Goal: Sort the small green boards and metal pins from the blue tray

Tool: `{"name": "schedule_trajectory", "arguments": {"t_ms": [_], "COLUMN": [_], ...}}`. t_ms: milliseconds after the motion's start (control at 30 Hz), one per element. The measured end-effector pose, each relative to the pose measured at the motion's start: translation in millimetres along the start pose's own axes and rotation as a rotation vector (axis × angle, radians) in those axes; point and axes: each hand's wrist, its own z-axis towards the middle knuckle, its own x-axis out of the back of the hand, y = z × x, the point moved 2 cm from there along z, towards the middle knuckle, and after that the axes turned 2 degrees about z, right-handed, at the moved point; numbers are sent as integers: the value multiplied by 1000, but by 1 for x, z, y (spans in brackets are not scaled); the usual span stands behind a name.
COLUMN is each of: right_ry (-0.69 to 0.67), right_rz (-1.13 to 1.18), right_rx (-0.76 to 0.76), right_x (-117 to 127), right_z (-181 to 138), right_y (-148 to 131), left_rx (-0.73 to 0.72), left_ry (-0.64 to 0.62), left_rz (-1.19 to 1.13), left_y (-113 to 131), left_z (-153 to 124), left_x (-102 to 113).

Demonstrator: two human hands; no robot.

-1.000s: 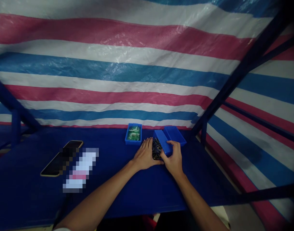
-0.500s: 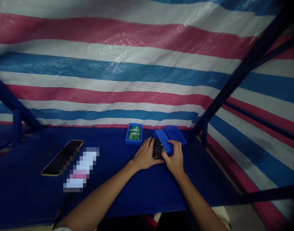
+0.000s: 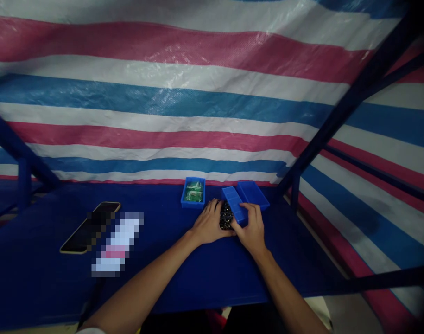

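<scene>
My right hand [image 3: 252,229] grips a small blue plastic bin [image 3: 233,204], fingers on its right side and thumb at the near edge. The bin is tipped so that its ridged underside faces me; its opening is hidden. Right beside it, a heap of small shiny dark pieces [image 3: 226,216] lies between my hands. They are too small to make out in kind. Curved around the heap's left and near sides is my left hand [image 3: 208,224], with its fingers on the far left and its thumb stretched toward my right hand.
A blue bin [image 3: 182,204] with green-and-white packets stands behind my left hand. Another blue bin [image 3: 253,195] sits at the back right. A phone [image 3: 78,235] and a blurred-out bright item [image 3: 117,243] lie left on the blue table [image 3: 170,278]. Blue metal bars [image 3: 323,130] flank the striped sheet.
The bin in my right hand has tipped further over to the left, showing more of its underside. My left hand stays nearly in place around the dark pieces.
</scene>
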Motion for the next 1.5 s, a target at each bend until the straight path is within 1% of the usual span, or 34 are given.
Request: {"name": "schedule_trajectory", "arguments": {"t_ms": [67, 200, 333, 400, 567, 633, 767, 900, 1233, 1367, 1500], "right_ry": [-21, 29, 13, 27, 9, 24, 3, 45, 42, 73, 56], "right_rz": [1, -8, 4, -5, -9, -18, -20, -45, -63, -83, -88], "right_rx": [14, -11, 20, 11, 29, 25, 45, 39, 58, 50, 73], "right_x": [-1, 1, 1, 2, 3, 4, 3, 6, 7, 10, 11], "right_z": [0, 1, 2, 2, 3, 3, 3, 4, 5, 6, 7], "right_y": [1, 4, 4, 4, 4, 4, 3, 4, 5, 7, 10], "left_rx": [-10, -10, -21, -31, -26, -24, -37, -34, -28, -27, -29], "left_ry": [6, 12, 29, 32, 6, -5, 9, 1, 1, -10, -18], "left_rz": [0, 12, 5, 6, 24, 26, 16, 21, 23, 38, 49], "left_y": [1, 1, 0, -1, -2, -1, -1, -3, -5, -7, -7], "left_z": [0, 1, 0, 0, 1, 1, 1, 1, 1, 0, 0], "left_x": [0, 1, 0, 0, -1, 0, 0, -2, -3, -6, -5]}}
